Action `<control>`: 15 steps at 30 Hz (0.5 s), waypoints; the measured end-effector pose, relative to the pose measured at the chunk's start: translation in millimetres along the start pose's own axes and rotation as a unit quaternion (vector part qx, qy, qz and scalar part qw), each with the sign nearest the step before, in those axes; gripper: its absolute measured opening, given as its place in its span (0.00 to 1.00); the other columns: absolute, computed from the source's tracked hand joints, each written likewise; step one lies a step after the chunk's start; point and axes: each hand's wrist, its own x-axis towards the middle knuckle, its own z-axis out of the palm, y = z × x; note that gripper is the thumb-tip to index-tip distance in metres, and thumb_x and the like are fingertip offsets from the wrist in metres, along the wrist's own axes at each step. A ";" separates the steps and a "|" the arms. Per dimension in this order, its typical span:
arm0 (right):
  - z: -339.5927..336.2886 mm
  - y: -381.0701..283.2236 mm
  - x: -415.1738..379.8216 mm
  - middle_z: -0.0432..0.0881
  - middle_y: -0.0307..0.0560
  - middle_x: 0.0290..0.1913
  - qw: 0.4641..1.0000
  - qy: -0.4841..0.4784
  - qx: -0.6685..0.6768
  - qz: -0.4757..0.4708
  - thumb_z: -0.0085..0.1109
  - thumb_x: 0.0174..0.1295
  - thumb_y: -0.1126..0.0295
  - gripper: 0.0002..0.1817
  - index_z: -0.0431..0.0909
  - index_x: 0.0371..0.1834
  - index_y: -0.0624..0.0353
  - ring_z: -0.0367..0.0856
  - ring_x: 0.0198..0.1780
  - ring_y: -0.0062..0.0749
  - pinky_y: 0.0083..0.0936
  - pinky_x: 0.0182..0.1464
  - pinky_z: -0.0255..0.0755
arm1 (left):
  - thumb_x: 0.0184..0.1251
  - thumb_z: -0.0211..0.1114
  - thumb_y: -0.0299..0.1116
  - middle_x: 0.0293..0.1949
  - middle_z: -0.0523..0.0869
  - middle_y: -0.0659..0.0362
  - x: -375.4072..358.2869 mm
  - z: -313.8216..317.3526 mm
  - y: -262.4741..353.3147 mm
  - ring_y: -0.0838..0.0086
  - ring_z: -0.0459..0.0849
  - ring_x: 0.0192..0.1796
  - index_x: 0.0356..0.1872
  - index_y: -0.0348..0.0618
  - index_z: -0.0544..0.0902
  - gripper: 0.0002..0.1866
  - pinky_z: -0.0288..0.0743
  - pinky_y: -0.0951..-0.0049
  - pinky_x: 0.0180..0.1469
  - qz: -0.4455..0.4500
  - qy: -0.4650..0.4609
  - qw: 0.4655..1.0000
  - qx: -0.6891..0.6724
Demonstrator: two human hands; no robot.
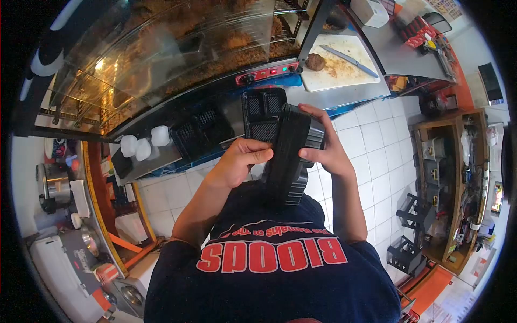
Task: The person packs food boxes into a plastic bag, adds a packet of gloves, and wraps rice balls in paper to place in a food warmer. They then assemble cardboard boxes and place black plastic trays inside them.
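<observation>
I hold a stack of black plastic food trays (pixel 288 156) upright against my chest. My left hand (pixel 239 160) grips its left edge with the fingers curled over the top. My right hand (pixel 326 148) clasps the stack's right side. One tray (pixel 264 114) sticks out above the stack and shows its ribbed compartments. Directly in front of my hands is the steel counter (pixel 318 97).
More black trays (pixel 200 131) lie on the counter beside white cups (pixel 144 145). A glass-fronted warmer (pixel 161 54) holds fried food. A white cutting board (pixel 338 67) carries a knife (pixel 350 60) and a browned piece of food (pixel 315 62). Wooden shelves (pixel 449 183) stand to the right.
</observation>
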 end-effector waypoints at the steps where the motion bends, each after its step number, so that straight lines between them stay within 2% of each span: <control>1: -0.3 0.1 -0.8 0.66 0.49 0.73 1.000 0.000 -0.001 -0.002 0.85 0.44 0.59 0.52 0.65 0.73 0.57 0.65 0.74 0.40 0.37 0.75 0.58 | 0.70 0.70 0.30 0.41 0.91 0.57 1.2 -1.4 -0.4 0.79 0.86 0.43 0.47 0.32 0.89 0.12 0.76 0.76 0.51 -0.015 0.002 1.000 -0.018; 5: -2.7 -5.4 -1.3 0.65 0.49 0.74 1.000 0.001 0.000 -0.011 0.86 0.42 0.60 0.53 0.64 0.73 0.57 0.63 0.76 0.40 0.37 0.76 0.56 | 0.70 0.69 0.29 0.40 0.91 0.58 1.6 -6.0 1.8 0.79 0.86 0.43 0.47 0.32 0.89 0.11 0.77 0.77 0.50 0.011 -0.034 0.999 0.007; 7: -3.1 -7.8 -2.2 0.64 0.50 0.74 1.000 0.004 0.001 -0.011 0.87 0.41 0.60 0.54 0.64 0.73 0.57 0.62 0.76 0.40 0.37 0.77 0.55 | 0.70 0.69 0.27 0.39 0.91 0.59 -1.5 -5.2 7.3 0.79 0.86 0.42 0.48 0.31 0.88 0.11 0.77 0.78 0.48 0.057 -0.023 0.987 0.149; 11: -5.1 -7.9 -2.5 0.63 0.50 0.75 1.000 0.005 -0.008 -0.017 0.87 0.40 0.60 0.55 0.64 0.73 0.57 0.61 0.77 0.41 0.38 0.77 0.54 | 0.69 0.68 0.25 0.38 0.90 0.60 -5.1 9.0 18.7 0.80 0.85 0.42 0.48 0.31 0.87 0.10 0.78 0.78 0.46 0.079 -0.021 0.988 0.135; 13: -6.4 -9.0 -1.9 0.63 0.50 0.76 1.000 0.004 -0.017 -0.023 0.87 0.40 0.60 0.55 0.64 0.73 0.57 0.61 0.77 0.41 0.38 0.77 0.54 | 0.70 0.68 0.25 0.39 0.90 0.60 -6.2 9.4 21.2 0.81 0.85 0.41 0.47 0.31 0.86 0.10 0.77 0.78 0.45 0.104 -0.010 0.970 0.221; 15: -7.5 -9.1 -1.2 0.63 0.51 0.76 0.999 0.003 -0.026 -0.031 0.87 0.39 0.60 0.55 0.64 0.73 0.57 0.60 0.77 0.41 0.38 0.77 0.54 | 0.70 0.68 0.26 0.39 0.90 0.60 -6.7 12.3 24.4 0.82 0.84 0.40 0.46 0.30 0.86 0.09 0.77 0.79 0.45 0.115 -0.006 0.963 0.245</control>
